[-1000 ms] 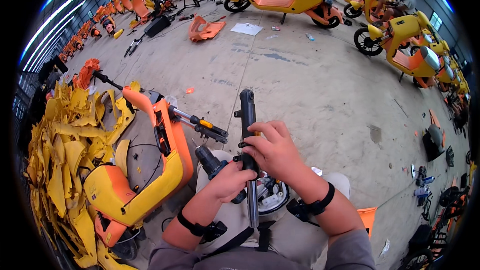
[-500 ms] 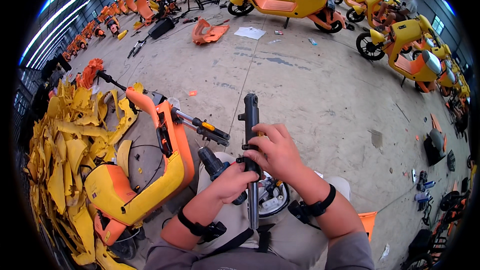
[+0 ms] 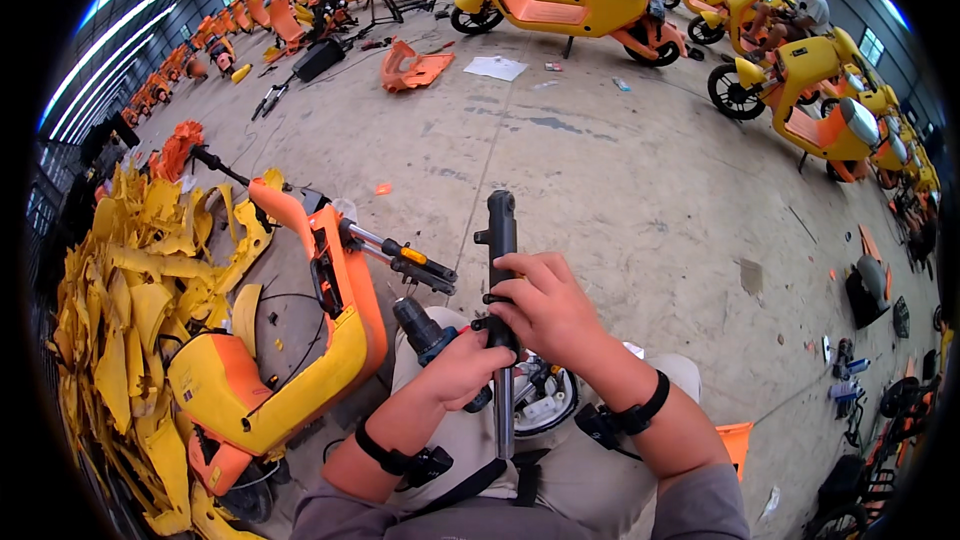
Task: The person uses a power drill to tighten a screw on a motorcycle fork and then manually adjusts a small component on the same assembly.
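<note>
Head view: left hand, right hand farther up, grasping black fork tube, forearms angled inward

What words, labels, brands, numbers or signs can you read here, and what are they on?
None can be read.
Black tube: no legible text.
Drill: no legible text.
Scooter body: small markings, too small to read.
Paper: any print too small.
Cans: any labels too small.

Grey concrete floor: yellow panel heap, white sheet, orange fairing, parked scooters.
</note>
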A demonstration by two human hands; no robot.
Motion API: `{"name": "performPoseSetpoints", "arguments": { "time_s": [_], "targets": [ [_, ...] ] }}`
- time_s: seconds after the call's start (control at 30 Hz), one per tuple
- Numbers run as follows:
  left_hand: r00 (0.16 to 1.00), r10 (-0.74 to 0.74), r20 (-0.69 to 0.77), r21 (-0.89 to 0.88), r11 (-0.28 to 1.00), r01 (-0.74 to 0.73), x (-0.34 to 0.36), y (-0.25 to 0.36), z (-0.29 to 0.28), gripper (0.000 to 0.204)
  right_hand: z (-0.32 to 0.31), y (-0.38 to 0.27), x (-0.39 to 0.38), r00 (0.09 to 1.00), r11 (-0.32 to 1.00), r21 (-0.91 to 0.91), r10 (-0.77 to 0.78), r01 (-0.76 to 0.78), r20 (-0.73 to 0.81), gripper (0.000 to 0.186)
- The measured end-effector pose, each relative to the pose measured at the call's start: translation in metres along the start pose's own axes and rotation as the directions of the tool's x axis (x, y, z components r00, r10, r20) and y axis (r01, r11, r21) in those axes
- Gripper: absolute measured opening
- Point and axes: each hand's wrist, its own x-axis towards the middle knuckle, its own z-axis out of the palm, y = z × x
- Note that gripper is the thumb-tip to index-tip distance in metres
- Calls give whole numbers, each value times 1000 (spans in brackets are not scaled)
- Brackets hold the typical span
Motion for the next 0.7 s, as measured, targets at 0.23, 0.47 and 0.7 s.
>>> {"name": "performPoseSetpoints", "arguments": {
  "time_s": [0.23,0.47,0.7],
  "targets": [
    [997,42,-62,117,992,-35,4,-10,-18,40,9,10,-4,999,990,142,-5,11,-41,32],
    [988,144,-49,75,987,-140,3,-9,0,45,16,13,-14,991,998,56,26,-19,-128,27],
    [984,163,-72,84,984,-156,7,-11,-5,47,24,14,-16,988,997,82,15,-3,-156,28]
  ]
}}
